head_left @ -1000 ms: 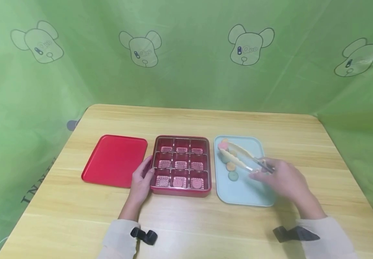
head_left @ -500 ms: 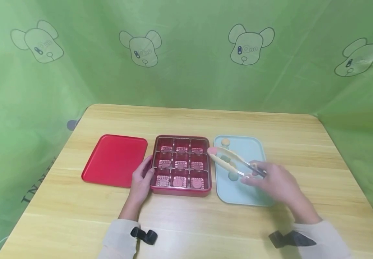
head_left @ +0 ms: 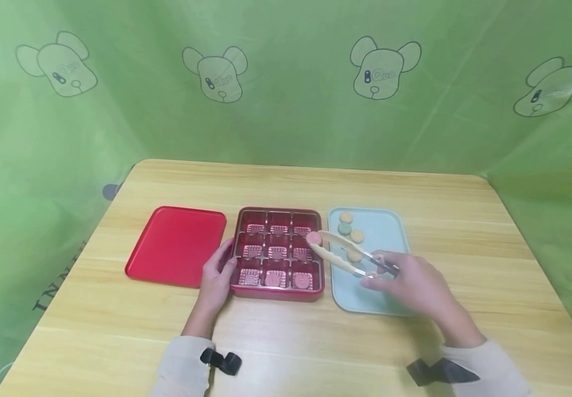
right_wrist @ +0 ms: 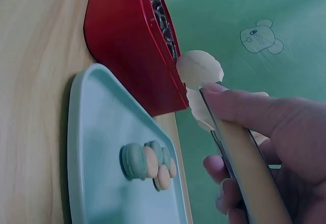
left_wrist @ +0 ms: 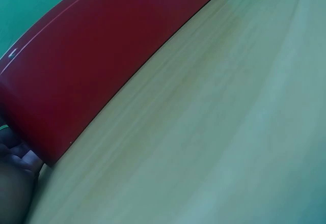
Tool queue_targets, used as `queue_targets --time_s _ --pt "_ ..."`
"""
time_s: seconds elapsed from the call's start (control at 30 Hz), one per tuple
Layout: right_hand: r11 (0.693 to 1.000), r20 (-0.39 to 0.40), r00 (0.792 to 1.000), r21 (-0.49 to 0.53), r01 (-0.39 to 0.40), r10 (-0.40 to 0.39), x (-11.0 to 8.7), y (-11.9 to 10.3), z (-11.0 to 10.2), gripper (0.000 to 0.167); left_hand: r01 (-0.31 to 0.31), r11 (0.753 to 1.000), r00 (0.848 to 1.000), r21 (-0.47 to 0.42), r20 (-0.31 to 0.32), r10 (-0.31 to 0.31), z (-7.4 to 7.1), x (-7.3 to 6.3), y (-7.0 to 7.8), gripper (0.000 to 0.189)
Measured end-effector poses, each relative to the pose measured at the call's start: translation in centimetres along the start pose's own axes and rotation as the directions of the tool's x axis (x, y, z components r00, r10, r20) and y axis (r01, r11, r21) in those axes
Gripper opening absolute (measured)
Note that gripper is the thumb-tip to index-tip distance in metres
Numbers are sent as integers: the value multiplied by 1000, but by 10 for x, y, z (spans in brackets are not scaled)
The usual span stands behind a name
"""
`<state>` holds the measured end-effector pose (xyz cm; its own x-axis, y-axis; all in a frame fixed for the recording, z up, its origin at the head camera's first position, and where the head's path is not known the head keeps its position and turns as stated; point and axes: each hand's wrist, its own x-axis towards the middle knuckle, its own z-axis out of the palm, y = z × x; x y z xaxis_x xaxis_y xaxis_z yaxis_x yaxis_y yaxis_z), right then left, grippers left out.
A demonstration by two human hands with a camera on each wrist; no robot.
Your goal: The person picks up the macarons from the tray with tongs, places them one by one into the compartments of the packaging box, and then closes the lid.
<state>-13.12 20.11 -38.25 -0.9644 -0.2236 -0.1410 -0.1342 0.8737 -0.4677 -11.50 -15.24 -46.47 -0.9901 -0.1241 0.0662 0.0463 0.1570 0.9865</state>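
My left hand [head_left: 216,281] grips the left side of a red box [head_left: 278,296], its thumb at the rim. Clear dividers split the box into several compartments; pink macarons [head_left: 302,280] lie in two of the front ones. With my right hand [head_left: 417,284] I hold a pair of tongs [head_left: 338,262] with cream-coloured tips. Between those tips is a pink macaron [head_left: 313,238], over the box's right side near the middle row. Several green and tan macarons [right_wrist: 135,161] lie on a light blue tray [head_left: 380,298], partly behind the tongs in the head view.
A red lid [head_left: 179,245] lies flat on the wooden table [head_left: 266,353], left of the box. The blue tray stands close to the box's right side. Green curtains [head_left: 286,121] with mouse drawings hang behind and at both sides.
My right hand has carried the tongs and the pink macaron leftward from the blue tray to above the box's right side. The left hand and the box have stayed put.
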Motion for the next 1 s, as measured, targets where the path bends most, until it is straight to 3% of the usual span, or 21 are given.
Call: queue_targets --time_s 0.47,0.7,0.83,1.0 --pt "996 22 996 -1 92 -92 1 -22 13 33 -18 1000 1000 -11 -2 18 0 0 -2 47" --pt "992 33 992 -13 124 -124 3 -33 21 38 -23 999 1000 -46 -9 23 0 8 -30 48" --pt "988 30 988 -17 150 -150 5 -38 25 39 -36 998 999 -43 -10 36 0 9 -33 48" --pt "985 42 985 -21 170 -169 7 -46 31 32 -15 1000 1000 -23 -3 15 0 3 -11 48"
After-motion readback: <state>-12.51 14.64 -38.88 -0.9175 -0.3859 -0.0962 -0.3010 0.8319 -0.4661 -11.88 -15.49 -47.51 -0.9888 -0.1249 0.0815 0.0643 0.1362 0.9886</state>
